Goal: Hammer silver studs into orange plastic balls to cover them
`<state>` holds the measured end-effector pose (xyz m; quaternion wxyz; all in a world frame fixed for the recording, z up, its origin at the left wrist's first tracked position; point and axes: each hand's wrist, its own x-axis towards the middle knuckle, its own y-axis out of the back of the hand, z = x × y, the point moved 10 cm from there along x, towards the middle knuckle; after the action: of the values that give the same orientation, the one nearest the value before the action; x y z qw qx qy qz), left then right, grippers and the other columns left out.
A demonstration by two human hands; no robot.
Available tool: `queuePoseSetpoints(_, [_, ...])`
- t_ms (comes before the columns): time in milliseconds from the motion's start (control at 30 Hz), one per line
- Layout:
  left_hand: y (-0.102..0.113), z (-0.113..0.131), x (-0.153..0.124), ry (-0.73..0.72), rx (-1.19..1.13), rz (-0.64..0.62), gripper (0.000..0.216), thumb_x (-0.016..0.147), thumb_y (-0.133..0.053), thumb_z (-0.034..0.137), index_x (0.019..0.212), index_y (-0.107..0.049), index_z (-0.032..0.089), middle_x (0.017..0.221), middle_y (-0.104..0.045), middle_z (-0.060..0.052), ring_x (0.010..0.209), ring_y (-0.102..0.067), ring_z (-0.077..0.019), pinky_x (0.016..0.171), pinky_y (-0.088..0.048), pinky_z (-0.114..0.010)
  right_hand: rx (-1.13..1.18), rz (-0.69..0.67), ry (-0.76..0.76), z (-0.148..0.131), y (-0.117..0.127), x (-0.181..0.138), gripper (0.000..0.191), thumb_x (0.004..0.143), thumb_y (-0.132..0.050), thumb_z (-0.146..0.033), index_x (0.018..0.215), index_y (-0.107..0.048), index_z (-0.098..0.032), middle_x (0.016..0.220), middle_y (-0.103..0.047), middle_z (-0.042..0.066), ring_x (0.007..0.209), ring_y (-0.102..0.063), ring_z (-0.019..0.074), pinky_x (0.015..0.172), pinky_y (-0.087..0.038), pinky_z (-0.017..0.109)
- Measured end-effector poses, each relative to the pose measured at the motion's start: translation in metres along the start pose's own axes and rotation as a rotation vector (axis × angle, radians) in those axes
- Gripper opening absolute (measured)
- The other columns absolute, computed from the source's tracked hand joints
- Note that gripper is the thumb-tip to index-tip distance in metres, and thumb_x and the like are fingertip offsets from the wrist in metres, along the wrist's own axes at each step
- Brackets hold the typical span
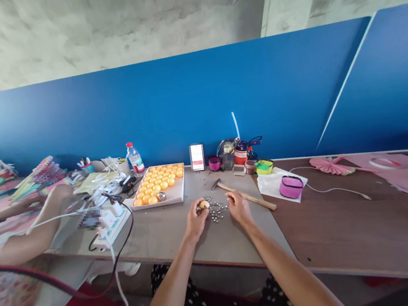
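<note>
My left hand [196, 219] rests on the grey board [161, 230] with its fingers closed round a small orange ball [204, 204]. My right hand [237, 205] lies just to the right, fingers curled in a pinch over a scatter of small silver metal beads [217, 212]; what it pinches is too small to make out. A wooden-handled hammer [244, 195] lies right behind my right hand. A shallow tray [177, 194] holding several orange balls and one silver ball [161, 196] stands to the back left.
A white power strip [110, 225] with cables lies at the left, beside another person's arm [45, 222]. A water bottle [135, 158], small pots, a pink pouch [290, 186] on white paper and pink paper fans [330, 166] stand along the blue partition.
</note>
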<state>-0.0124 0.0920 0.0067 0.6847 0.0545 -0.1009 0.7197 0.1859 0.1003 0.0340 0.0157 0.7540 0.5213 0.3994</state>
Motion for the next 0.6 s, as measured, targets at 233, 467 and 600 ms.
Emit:
queuePoseSetpoints(233, [-0.002,-0.001,0.0,0.018,-0.007,-0.01,0.039,0.067,-0.064,0.024,0.105,-0.057,0.019,0.1,-0.061,-0.006,0.076,-0.06,-0.015,0.071,-0.05,-0.029,0.035,-0.034,0.036,-0.007,-0.002,0.0,0.02,0.075,-0.04,-0.016,0.079,-0.06,-0.019,0.081,-0.061,0.006,0.08,-0.056,0.0162,0.076,-0.043,0.027])
queuePoseSetpoints(467, [-0.004,0.002,0.0,0.005,0.022,-0.036,0.039,0.068,-0.063,0.022,0.106,-0.057,0.019,0.101,-0.062,-0.006,0.082,-0.06,-0.0168,0.075,-0.049,-0.03,0.06,-0.073,0.041,-0.012,-0.006,-0.001,0.021,0.077,-0.04,-0.018,0.08,-0.061,-0.02,0.081,-0.064,0.004,0.079,-0.058,0.0155,0.076,-0.043,0.027])
queuePoseSetpoints(600, [-0.003,0.003,0.0,-0.007,0.051,-0.029,0.039,0.069,-0.062,0.021,0.107,-0.057,0.019,0.104,-0.061,-0.007,0.086,-0.059,-0.0174,0.078,-0.049,-0.031,0.099,-0.056,0.069,-0.015,-0.005,-0.001,0.022,0.077,-0.04,-0.017,0.078,-0.062,-0.02,0.083,-0.064,0.005,0.08,-0.058,0.0154,0.075,-0.044,0.027])
